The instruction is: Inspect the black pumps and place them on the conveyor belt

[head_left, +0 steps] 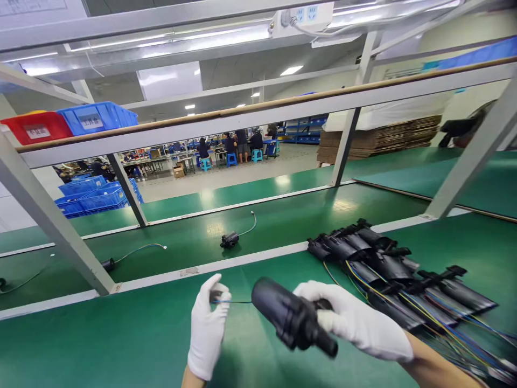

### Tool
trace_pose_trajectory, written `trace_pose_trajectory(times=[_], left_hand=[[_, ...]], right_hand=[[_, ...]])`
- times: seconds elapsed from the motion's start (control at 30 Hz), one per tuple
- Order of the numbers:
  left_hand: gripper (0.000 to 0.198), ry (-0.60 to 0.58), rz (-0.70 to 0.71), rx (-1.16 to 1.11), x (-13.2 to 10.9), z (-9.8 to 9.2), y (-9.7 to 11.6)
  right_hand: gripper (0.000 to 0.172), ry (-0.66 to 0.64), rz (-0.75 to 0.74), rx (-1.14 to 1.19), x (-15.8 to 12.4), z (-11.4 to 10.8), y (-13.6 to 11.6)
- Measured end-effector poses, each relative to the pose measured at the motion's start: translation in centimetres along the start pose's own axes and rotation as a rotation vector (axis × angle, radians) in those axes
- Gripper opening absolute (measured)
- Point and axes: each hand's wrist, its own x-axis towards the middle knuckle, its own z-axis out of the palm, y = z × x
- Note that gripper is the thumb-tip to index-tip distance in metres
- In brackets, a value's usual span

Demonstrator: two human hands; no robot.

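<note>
Both my hands wear white gloves over the green bench. My right hand [355, 323] is closed round a black cylindrical motor part [288, 318], holding it tilted above the bench surface. My left hand [208, 323] pinches the end of that part's thin wire [238, 302] between thumb and fingers. The wire runs level from the pinch to the black part. To the right lies a pile of the same black parts [388, 269] with yellow and blue wires trailing toward me.
Two more black parts with wires, one in the middle [229, 240] and one at the left [108, 264], lie on the green conveyor belt [283, 215] beyond a white rail. Grey frame posts [52, 221] stand at left and right. Red and blue bins [97, 117] sit on the upper shelf. Other people work far back.
</note>
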Motion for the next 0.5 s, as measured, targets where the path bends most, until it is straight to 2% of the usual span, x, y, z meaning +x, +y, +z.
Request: trace_pose_trajectory(times=[0.07,0.13,0.23,0.3,0.37,0.43,0.5], left_hand=[[0.034,-0.006,-0.102,-0.015,0.0,-0.4,-1.2],[0.036,-0.038,-0.196,0.007,-0.2,-0.3,-2.2],[0.044,-0.062,-0.289,0.109,-0.4,0.4,-3.8],[0.053,-0.023,-0.253,0.219,-0.6,1.5,-5.3],[0.060,0.071,-0.163,0.360,-1.0,2.9,-6.9],[0.055,0.159,-0.083,0.490,-1.7,4.4,-8.4],[0.045,0.138,-0.005,0.533,-2.5,5.7,-9.2]], right_hand=[[0.062,0.140,0.064,0.238,0.6,0.2,0.9],[0.066,0.285,0.094,0.372,1.5,0.0,1.9],[0.060,0.457,0.122,0.297,2.8,-2.2,2.9],[0.058,0.517,0.124,0.193,3.6,-5.4,3.1],[0.053,0.589,0.133,0.048,4.5,-9.9,2.8],[0.040,0.687,0.170,-0.145,5.9,-15.1,2.2],[0.027,0.775,0.240,-0.374,7.9,-20.4,1.7]])
